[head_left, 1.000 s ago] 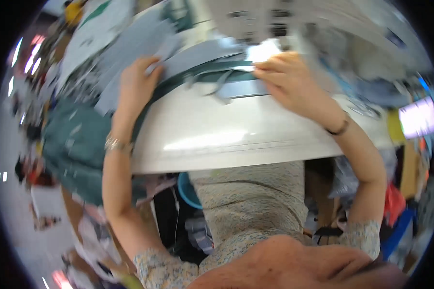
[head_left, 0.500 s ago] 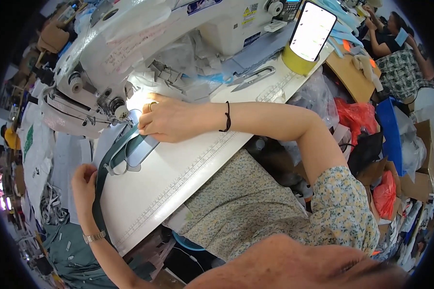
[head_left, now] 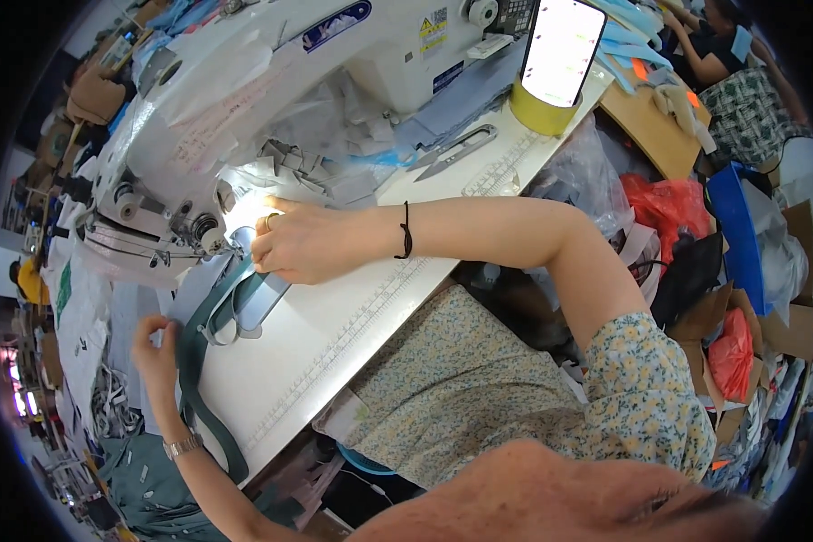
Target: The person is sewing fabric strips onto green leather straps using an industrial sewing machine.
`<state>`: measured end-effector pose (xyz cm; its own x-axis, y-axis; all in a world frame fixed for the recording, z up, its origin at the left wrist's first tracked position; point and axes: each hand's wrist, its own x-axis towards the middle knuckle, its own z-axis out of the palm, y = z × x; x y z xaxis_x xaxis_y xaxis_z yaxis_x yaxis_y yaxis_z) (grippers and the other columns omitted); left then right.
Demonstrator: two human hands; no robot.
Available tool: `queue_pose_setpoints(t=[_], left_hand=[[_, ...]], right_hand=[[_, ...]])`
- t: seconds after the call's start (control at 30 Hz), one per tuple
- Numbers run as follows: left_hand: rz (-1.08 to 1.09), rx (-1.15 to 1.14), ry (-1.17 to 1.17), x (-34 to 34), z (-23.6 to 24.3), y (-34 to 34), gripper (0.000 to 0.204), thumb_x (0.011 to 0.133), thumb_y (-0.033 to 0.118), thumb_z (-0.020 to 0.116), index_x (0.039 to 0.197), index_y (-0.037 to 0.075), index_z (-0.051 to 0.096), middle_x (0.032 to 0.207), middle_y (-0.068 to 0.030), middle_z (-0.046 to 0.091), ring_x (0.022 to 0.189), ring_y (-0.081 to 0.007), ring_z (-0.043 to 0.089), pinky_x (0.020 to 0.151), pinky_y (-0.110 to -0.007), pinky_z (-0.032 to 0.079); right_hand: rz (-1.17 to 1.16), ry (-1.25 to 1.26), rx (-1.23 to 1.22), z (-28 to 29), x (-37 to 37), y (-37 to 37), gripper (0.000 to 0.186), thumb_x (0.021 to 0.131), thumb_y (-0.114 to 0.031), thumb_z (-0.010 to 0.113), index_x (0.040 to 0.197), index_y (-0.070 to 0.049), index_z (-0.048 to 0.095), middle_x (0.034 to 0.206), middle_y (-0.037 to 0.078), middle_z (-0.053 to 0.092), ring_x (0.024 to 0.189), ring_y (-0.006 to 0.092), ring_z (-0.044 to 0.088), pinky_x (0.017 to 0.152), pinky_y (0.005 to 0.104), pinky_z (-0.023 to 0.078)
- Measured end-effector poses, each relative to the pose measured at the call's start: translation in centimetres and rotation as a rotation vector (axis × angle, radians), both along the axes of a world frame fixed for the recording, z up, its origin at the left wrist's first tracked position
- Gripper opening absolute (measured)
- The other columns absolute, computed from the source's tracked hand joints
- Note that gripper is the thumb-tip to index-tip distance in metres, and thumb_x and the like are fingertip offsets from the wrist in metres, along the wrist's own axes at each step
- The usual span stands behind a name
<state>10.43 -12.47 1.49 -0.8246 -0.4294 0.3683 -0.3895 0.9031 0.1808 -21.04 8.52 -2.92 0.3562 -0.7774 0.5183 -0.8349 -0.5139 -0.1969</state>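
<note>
My right hand (head_left: 305, 242) is closed beside the needle area of a white sewing machine (head_left: 235, 117), its fingertips pressing the end of a dark green fabric strip (head_left: 190, 361). A thin grey-green band (head_left: 215, 327) loops off near that same end. From there the strip runs down the left part of the white table (head_left: 307, 361) and curves at its lower end. My left hand (head_left: 156, 359) is just left of the strip, thumb and forefinger curled with a gap between them. It seems to hold nothing. The needle and the right fingertips are partly hidden.
A phone (head_left: 562, 54) leans on a yellow tape roll (head_left: 542, 113) at the table's far right. Thread snips (head_left: 456, 154) and grey fabric pieces (head_left: 303, 172) lie behind my right hand. Dark green cloth (head_left: 154, 483) is piled at lower left. Another person (head_left: 718, 54) sits at far right.
My left fingers have loosened beside the strip, whose lower part now bows out over the table. My right hand stays at the needle area. The whole view has shifted slightly.
</note>
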Motion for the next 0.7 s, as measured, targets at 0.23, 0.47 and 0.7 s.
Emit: queue_pose_setpoints(t=[0.23, 0.47, 0.7], left_hand=[[0.289, 0.404, 0.022, -4.8, 7.2, 12.6, 0.013, 0.084, -0.006, 0.063, 0.097, -0.003, 0.064, 0.074, -0.0074, 0.058, 0.075, -0.015, 0.056, 0.071, -0.028, 0.045], [-0.061, -0.102, -0.013, -8.2, 4.5, 14.8, 0.02, 0.078, -0.002, 0.068, 0.098, 0.001, 0.068, 0.093, -0.0095, 0.064, 0.085, -0.0282, 0.061, 0.074, -0.037, 0.05], [-0.3, -0.521, -0.038, -9.2, -0.1, 11.0, 0.014, 0.074, 0.009, 0.067, 0.087, 0.005, 0.061, 0.096, -0.0076, 0.066, 0.099, -0.023, 0.062, 0.091, -0.041, 0.05]], right_hand=[[-0.018, 0.072, 0.012, 0.8, -0.3, 0.5, 0.021, 0.089, -0.018, 0.062, 0.103, -0.009, 0.075, 0.103, -0.001, 0.067, 0.113, 0.0192, 0.058, 0.11, 0.0454, 0.034], [-0.069, 0.054, 0.009, 0.3, -0.2, 0.6, 0.022, 0.086, -0.016, 0.06, 0.102, -0.01, 0.075, 0.106, 0.001, 0.069, 0.109, 0.0226, 0.061, 0.104, 0.0502, 0.04], [0.011, -0.003, -0.016, 0.9, -0.2, 0.9, 0.023, 0.088, -0.011, 0.066, 0.109, -0.006, 0.072, 0.115, 0.003, 0.068, 0.108, 0.0227, 0.06, 0.099, 0.0472, 0.041]])
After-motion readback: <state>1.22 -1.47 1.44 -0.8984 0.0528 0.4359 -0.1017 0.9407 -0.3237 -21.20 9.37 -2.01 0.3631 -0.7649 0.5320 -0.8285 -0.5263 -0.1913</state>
